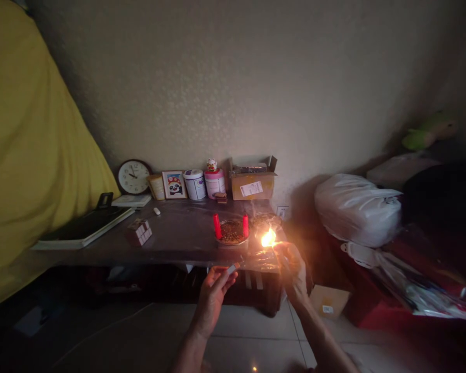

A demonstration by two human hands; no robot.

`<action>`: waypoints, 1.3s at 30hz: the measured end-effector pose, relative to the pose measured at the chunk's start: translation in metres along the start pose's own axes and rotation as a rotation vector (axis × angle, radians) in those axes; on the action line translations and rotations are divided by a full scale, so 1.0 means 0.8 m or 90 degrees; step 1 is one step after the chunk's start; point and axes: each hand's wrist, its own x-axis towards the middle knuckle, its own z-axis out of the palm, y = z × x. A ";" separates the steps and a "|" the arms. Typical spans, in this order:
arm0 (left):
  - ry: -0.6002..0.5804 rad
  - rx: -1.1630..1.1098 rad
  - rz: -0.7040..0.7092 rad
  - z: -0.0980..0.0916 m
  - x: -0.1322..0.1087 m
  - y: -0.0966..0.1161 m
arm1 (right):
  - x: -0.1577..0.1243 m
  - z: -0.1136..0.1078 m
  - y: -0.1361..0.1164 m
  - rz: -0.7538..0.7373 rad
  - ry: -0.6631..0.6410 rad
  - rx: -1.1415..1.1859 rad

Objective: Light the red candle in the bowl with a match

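My left hand is closed on a small matchbox, held by the fingertips in front of the table's near edge. Between the fingers of my right hand is a burning match, its bright flame pointing left and up over the table's right end. The glare hides most of the stick. Left of the flame, two upright red candles, the left candle and the right candle, stand at either side of a round dish filled with dark, grainy bits. Neither candle shows a flame.
On the table are a patterned box, a clock, a panda picture, lidded tubs and an open carton. A yellow curtain hangs left. White bag and other items are piled right.
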 end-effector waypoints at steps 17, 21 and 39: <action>-0.008 0.032 -0.014 -0.009 0.007 -0.007 | 0.014 -0.007 0.006 -0.115 0.026 -0.043; -0.006 0.031 -0.017 -0.009 0.008 -0.007 | 0.016 -0.004 0.005 -0.119 0.023 -0.051; -0.013 0.022 -0.013 -0.010 0.015 -0.015 | 0.057 0.039 0.000 -0.012 -0.020 0.207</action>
